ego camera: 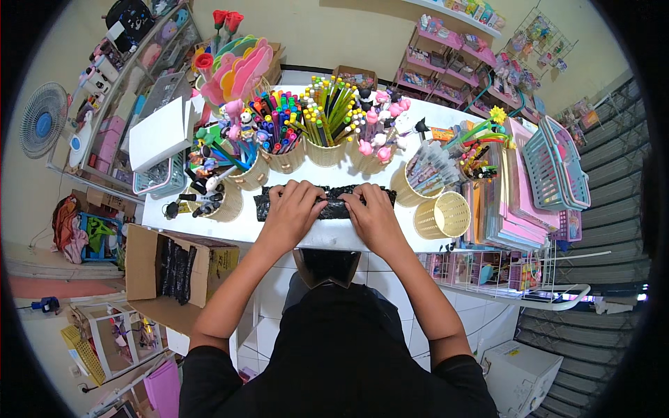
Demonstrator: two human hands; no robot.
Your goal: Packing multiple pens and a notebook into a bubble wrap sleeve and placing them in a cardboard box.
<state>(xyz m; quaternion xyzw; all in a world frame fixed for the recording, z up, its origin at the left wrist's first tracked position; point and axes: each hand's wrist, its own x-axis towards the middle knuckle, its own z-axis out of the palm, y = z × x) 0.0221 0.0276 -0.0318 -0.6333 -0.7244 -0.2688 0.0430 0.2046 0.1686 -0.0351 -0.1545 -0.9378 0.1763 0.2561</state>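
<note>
A long, flat bundle of shiny black plastic [335, 210] lies along the front of the white table [313, 237]. My left hand [296, 209] presses and grips its left half, fingers curled over the far edge. On the right half, my right hand [372, 211] does the same, and the two thumbs almost meet in the middle. What the plastic may contain is hidden. Below the table's left front, an open cardboard box [142, 261] holds several similar black bundles [177, 271] stood side by side.
Woven baskets of markers [277, 123], pencils [326, 115] and figure-topped pens [379, 125] stand close behind my hands. To the right are a basket of clear-wrapped pens [429, 167], an empty basket [441, 215] and stacked folders [515, 209]. A teal basket [555, 162] rests upon them.
</note>
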